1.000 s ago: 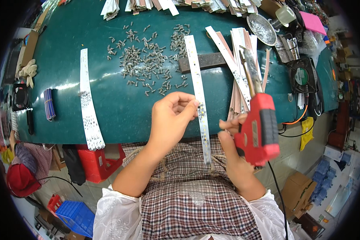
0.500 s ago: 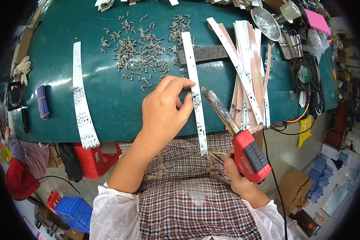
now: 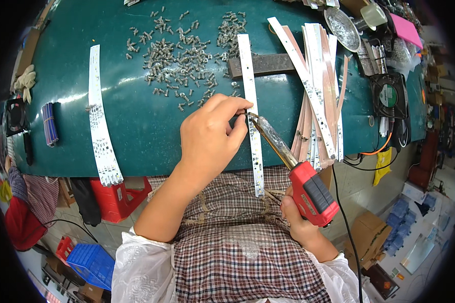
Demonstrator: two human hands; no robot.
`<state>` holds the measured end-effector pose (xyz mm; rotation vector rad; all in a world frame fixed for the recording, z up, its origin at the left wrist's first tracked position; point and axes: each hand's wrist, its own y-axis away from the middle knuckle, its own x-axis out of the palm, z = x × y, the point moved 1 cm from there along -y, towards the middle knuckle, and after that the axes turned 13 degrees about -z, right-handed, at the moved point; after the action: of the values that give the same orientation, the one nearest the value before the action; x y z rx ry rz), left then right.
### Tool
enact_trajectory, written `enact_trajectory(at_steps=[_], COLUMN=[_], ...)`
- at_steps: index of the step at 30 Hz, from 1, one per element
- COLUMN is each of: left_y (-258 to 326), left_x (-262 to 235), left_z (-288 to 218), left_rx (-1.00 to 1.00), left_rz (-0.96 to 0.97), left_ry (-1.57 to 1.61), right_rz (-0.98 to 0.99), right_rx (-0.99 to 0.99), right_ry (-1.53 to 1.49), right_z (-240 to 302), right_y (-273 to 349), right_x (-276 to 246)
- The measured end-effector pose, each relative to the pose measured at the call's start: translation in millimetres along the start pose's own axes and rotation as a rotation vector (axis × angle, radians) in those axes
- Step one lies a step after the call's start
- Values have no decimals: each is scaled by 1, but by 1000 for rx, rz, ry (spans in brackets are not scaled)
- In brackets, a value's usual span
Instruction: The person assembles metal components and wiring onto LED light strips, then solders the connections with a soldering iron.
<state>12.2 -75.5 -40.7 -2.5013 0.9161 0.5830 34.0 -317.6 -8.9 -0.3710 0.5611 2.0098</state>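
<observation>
A narrow white LED circuit strip (image 3: 257,164) lies upright in front of me, its far end on a dark metal bar (image 3: 275,64) and its near end past the table edge. My left hand (image 3: 210,136) is closed in a pinch at the strip's left edge, holding a small dark part that the fingers mostly hide. My right hand (image 3: 299,224) grips a red and black soldering gun (image 3: 308,192). Its long metal tip touches or nearly touches the strip beside my left fingertips.
Many small metal parts (image 3: 174,68) are scattered behind my left hand. Finished-looking white strips (image 3: 98,116) lie at the left, beside a bundle of blue-purple sticks (image 3: 49,123). More strips (image 3: 316,101) pile up at the right, near a metal dish (image 3: 343,29) and a small fan (image 3: 389,93).
The soldering gun's tip has moved left onto or close to the strip by my left fingertips. My left hand keeps its pinch, and the whole view has shifted slightly.
</observation>
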Motion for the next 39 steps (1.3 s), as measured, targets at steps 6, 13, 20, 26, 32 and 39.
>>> enact_trajectory(at_steps=[6,13,20,26,32,39], left_y=[1,1,-1,0,1,1], left_x=[3,4,4,5,6,6], left_z=[3,3,4,4,5,5], left_rx=[26,54,80,75,83,76], left_rz=[-28,-21,-18,-19,-33,-32], left_ry=[37,8,2,-5,-7,-9], right_rz=[-13,20,8,-7,-2,-34], right_rx=[-11,-113,-63,-34,-51,82], right_ry=[1,-83,-79,-111,-108,-306], right_z=[-1,6,7,6,6,19], right_y=[1,-1,0,0,0,1], right_x=[0,1,4,6,7,8])
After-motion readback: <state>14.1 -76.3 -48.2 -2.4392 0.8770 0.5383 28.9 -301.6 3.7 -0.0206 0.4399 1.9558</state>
